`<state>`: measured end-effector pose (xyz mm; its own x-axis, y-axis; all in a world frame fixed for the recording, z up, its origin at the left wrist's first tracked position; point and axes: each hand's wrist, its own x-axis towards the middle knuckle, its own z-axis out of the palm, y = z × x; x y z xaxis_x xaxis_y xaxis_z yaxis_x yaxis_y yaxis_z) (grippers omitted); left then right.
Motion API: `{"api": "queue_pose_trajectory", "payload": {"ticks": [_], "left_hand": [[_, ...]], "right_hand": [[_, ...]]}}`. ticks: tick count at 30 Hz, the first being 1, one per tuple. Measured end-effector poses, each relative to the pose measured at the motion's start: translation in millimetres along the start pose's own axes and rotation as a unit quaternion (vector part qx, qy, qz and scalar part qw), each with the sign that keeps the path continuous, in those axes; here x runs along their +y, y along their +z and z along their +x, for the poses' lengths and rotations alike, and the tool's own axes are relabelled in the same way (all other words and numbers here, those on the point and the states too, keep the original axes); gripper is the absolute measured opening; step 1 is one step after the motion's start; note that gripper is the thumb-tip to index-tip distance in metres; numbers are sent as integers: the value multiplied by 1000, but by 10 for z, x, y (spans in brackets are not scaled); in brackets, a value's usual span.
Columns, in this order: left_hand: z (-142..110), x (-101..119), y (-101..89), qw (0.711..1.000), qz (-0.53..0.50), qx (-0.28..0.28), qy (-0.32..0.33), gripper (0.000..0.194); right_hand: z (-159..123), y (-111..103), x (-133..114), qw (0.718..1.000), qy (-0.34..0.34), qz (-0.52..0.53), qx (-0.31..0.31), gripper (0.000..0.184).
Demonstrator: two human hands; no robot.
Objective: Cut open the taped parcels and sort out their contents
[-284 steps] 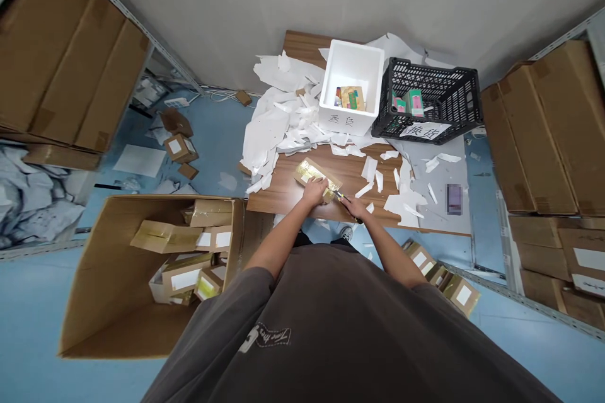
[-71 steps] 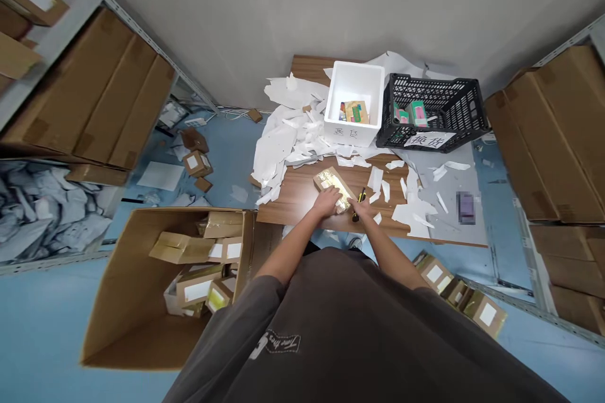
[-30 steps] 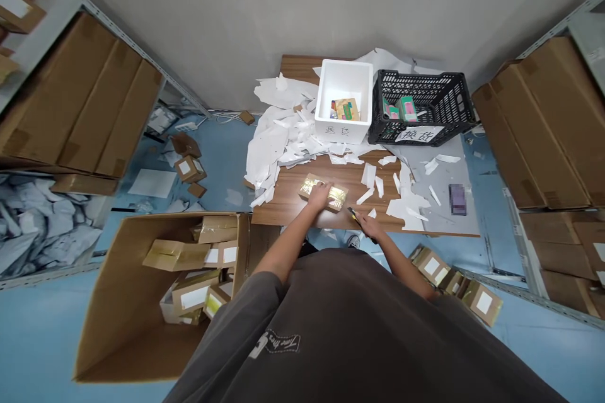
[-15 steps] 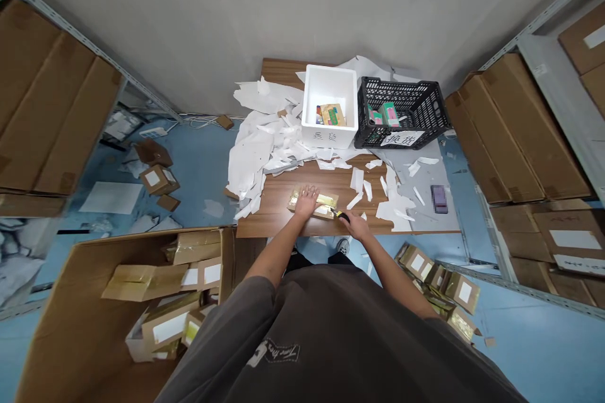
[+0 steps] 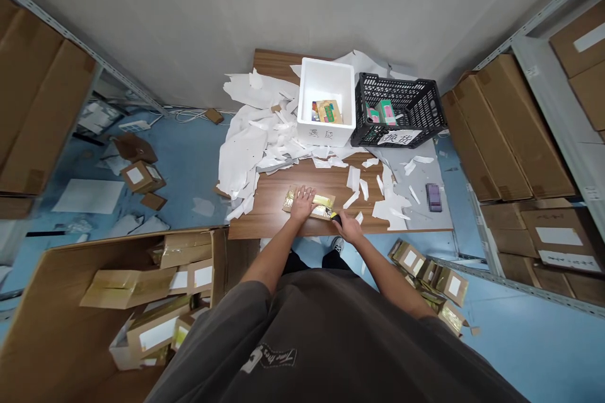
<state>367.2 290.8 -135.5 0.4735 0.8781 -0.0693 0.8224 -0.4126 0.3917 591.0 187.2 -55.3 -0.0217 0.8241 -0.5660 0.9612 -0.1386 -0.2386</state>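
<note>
A small brown cardboard parcel (image 5: 324,201) wrapped in shiny tape lies flat near the table's front edge. My left hand (image 5: 302,204) rests on top of it with fingers spread, pressing it to the wood. In my right hand (image 5: 350,228) is a yellow-and-black utility knife (image 5: 336,218), gripped by its handle. Its front end meets the parcel's right end at the near side; the blade is too small to make out.
Torn white paper (image 5: 243,154) covers the table's left and back. Behind the parcel stand a white foam box (image 5: 326,135) and a black plastic crate (image 5: 428,129), both holding small boxes. A phone (image 5: 433,198) lies at right. A large carton (image 5: 61,302) of parcels stands at lower left.
The whole view has shifted slightly. My right hand and the knife have come a little closer to the parcel's near right corner. My left hand stays on the parcel.
</note>
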Motion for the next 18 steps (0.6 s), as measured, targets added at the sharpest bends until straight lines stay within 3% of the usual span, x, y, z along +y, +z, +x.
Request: {"api": "queue_pose_trajectory", "payload": {"ticks": [6, 15, 18], "left_hand": [[-8, 2, -7, 1000, 12, -4, -2, 63], [-2, -21, 40, 1000, 18, 8, -1, 59], [10, -13, 53, 1000, 18, 15, -12, 58]], "right_hand": [[-20, 2, 31, 1000, -7, 1, 1, 39], [193, 112, -14, 999, -11, 20, 25, 40], [124, 137, 233, 993, 70, 62, 65, 40]]}}
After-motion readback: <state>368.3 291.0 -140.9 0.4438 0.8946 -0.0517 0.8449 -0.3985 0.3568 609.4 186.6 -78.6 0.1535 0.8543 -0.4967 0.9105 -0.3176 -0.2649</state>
